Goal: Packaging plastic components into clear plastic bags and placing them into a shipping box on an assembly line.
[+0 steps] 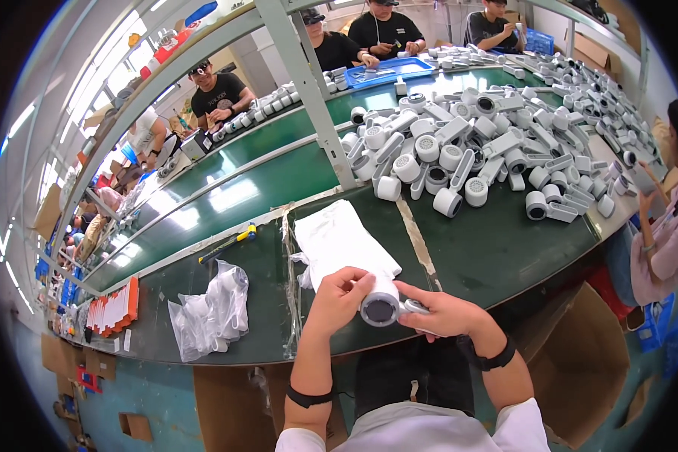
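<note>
Just in front of my body I hold a white handheld device point(380, 304) with a thick cylindrical head and a dark round end face turned up toward me. My left hand point(340, 300) grips the head from the left, its thumb lying along the upper side. Wrapped round the handle part on the right is my right hand point(446, 314), whose fingers partly hide it. Directly beyond both hands, a stack of white plastic bags point(343, 239) lies flat on the dark green table point(497, 264).
A large heap of similar white devices point(474, 143) fills the right and far table. Bagged devices point(212, 310), a yellow-and-black tool point(230, 242) and orange-edged white boxes point(114, 309) lie left. A metal post point(309, 98) rises ahead. Cardboard box point(576, 361) below right; people sit around.
</note>
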Demonstrator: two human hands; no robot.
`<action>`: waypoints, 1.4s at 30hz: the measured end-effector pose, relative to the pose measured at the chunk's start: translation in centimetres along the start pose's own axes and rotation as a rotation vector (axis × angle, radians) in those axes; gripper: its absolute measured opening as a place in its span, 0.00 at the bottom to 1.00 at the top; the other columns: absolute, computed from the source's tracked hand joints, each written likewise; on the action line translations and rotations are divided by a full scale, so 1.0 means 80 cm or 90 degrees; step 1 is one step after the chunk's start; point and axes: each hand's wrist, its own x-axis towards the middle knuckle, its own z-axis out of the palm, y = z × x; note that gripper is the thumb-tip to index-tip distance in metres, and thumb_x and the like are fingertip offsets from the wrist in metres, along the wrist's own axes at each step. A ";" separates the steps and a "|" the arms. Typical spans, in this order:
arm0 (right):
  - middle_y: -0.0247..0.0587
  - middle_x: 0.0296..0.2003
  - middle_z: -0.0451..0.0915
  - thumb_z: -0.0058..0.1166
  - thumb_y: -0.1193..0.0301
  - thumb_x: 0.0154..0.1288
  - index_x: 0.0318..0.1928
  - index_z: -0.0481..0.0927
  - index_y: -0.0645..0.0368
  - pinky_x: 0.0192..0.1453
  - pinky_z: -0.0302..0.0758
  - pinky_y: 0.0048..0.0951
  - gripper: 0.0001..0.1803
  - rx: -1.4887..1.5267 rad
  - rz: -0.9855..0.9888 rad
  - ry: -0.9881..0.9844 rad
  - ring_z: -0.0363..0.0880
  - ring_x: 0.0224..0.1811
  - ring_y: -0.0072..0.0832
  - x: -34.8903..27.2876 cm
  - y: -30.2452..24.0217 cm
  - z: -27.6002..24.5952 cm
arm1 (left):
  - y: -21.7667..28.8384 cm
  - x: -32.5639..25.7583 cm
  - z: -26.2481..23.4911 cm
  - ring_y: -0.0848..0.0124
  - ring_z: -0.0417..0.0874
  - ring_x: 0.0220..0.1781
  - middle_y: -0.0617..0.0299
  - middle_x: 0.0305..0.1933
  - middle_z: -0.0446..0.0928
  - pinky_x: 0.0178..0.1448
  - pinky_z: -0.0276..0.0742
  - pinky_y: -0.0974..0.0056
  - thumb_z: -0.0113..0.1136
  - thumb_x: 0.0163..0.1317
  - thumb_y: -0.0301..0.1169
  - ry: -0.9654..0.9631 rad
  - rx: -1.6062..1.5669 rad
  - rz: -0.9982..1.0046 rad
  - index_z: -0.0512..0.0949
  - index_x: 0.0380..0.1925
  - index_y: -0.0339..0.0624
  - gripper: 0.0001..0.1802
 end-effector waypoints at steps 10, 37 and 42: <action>0.45 0.32 0.82 0.50 0.63 0.69 0.74 0.47 0.49 0.42 0.78 0.35 0.39 -0.217 -0.089 0.411 0.82 0.29 0.37 0.039 0.029 0.057 | 0.008 -0.031 0.051 0.63 0.78 0.22 0.57 0.26 0.77 0.27 0.74 0.63 0.68 0.56 0.29 0.158 0.298 0.313 0.81 0.30 0.42 0.05; 0.47 0.28 0.77 0.53 0.85 0.56 0.45 0.81 0.64 0.33 0.72 0.33 0.15 -0.195 -0.443 0.699 0.76 0.28 0.39 0.063 0.023 0.093 | -0.040 -0.052 0.028 0.68 0.81 0.36 0.56 0.44 0.79 0.29 0.79 0.62 0.48 0.74 0.41 0.168 -0.626 -0.096 0.68 0.56 0.41 0.18; 0.47 0.22 0.75 0.56 0.86 0.57 0.47 0.81 0.65 0.26 0.70 0.30 0.16 -0.179 -0.555 0.627 0.73 0.20 0.37 0.071 0.019 0.144 | -0.047 -0.068 -0.015 0.66 0.82 0.32 0.54 0.41 0.80 0.27 0.79 0.63 0.49 0.73 0.34 0.270 -0.578 -0.062 0.70 0.52 0.39 0.13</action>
